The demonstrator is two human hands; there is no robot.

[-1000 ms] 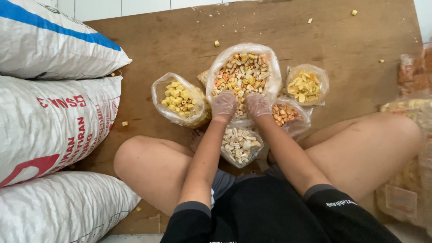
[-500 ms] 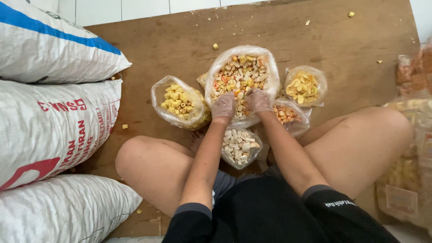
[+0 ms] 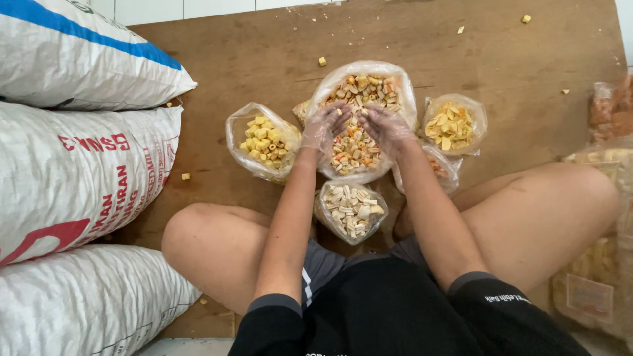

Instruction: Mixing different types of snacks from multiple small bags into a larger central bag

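Observation:
I sit cross-legged on a brown wooden floor. In front of me stands a large clear plastic bag of mixed orange and pale crackers. My left hand and my right hand, both in thin clear gloves, rest inside the bag's mouth with fingers spread over the crackers. Neither hand visibly grips anything. A bag of yellow tube crackers lies left of it, a bag of yellow chips to the right, a bag of pale crackers near my lap, and a small bag of orange pieces sits under my right forearm.
Three big white woven sacks are stacked along the left. More clear packets of snacks lie at the right edge. Loose cracker crumbs dot the floor. My bare knees flank the bags.
Both hands have moved forward from the near rim of the big bag into its middle and their fingers have spread over the crackers.

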